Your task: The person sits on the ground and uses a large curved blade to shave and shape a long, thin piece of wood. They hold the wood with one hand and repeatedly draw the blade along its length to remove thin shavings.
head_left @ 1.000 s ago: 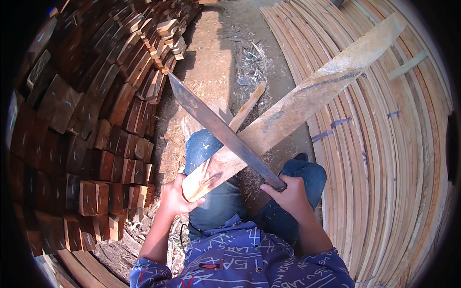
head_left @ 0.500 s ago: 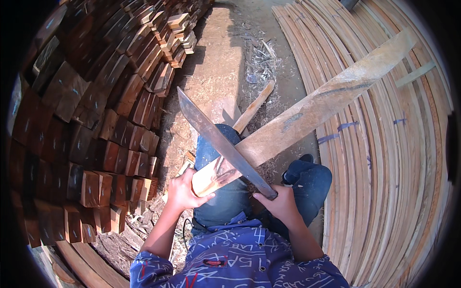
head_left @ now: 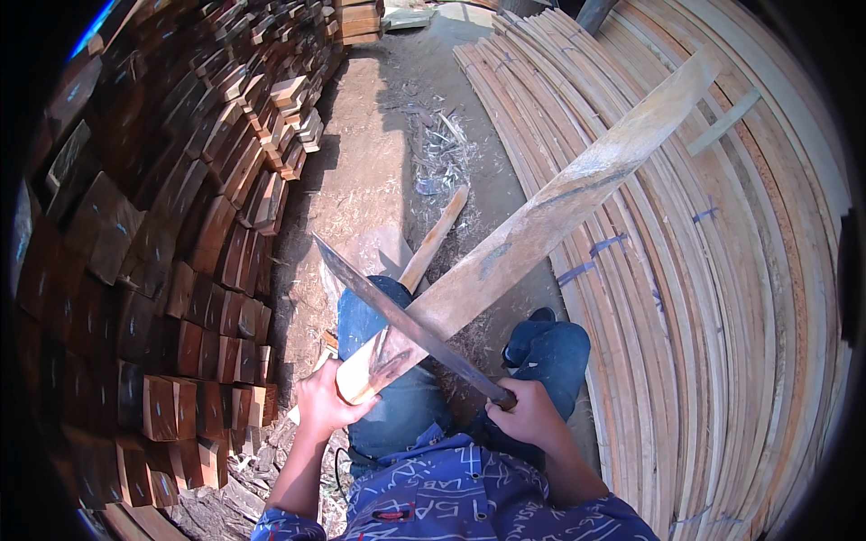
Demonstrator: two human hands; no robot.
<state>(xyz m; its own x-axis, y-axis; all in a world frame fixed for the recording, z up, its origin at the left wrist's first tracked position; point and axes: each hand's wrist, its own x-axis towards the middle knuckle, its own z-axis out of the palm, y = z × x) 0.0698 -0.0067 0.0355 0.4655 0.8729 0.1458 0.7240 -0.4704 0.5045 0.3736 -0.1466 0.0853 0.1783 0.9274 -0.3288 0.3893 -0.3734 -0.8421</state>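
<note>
L grip [head_left: 323, 398] holds plank [head_left: 519, 242] nr end, rest fwd-rt; R grip [head_left: 530, 415] holds machete [head_left: 411, 326]

Tan board [head_left: 519, 245] with dark streaks; grey blade [head_left: 410, 325], perhaps brownish

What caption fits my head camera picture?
Left hand grips a wooden board; right hand holds a long blade across it.
</note>
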